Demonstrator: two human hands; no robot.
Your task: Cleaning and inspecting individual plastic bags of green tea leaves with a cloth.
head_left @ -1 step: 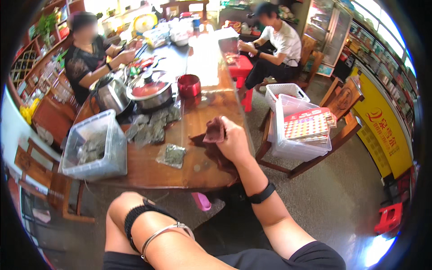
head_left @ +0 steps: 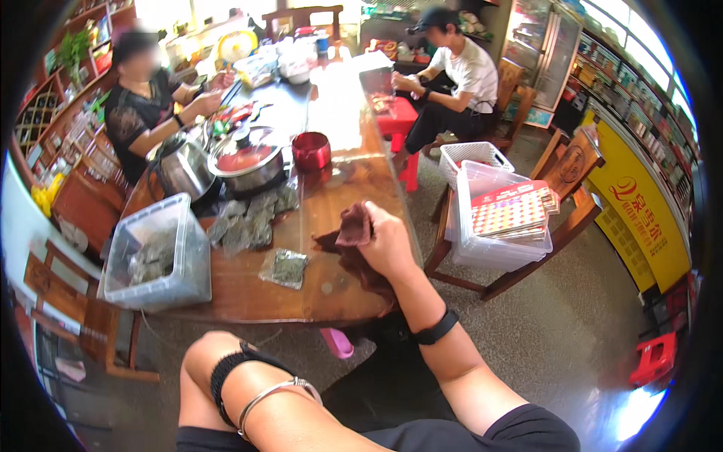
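Observation:
Over the near edge of the wooden table (head_left: 354, 177), my right hand (head_left: 389, 242) is closed on a dark brown cloth (head_left: 354, 226). A bunched fold shows beyond my fingers and the rest drapes onto the tabletop. My left arm (head_left: 279, 369), with a black band and a silver bracelet, bends sharply at the lower left. Its hand is out of the picture. Left of the cloth lies a small clear packet (head_left: 286, 268) of grey-green material. Behind it are several crumpled grey clear bags (head_left: 256, 218).
A clear plastic bin (head_left: 192, 252) occupies the left corner. Behind stand a kettle (head_left: 183, 169), lidded pot (head_left: 251, 167) and red pot (head_left: 311, 153). Two people (head_left: 147, 98) sit farther back. At right, a wooden chair (head_left: 553, 260) bears a translucent bin (head_left: 493, 252) with printed cards.
The view has shifted slightly. My right hand still grips the brown cloth, and the far-right person's head has tilted a little.

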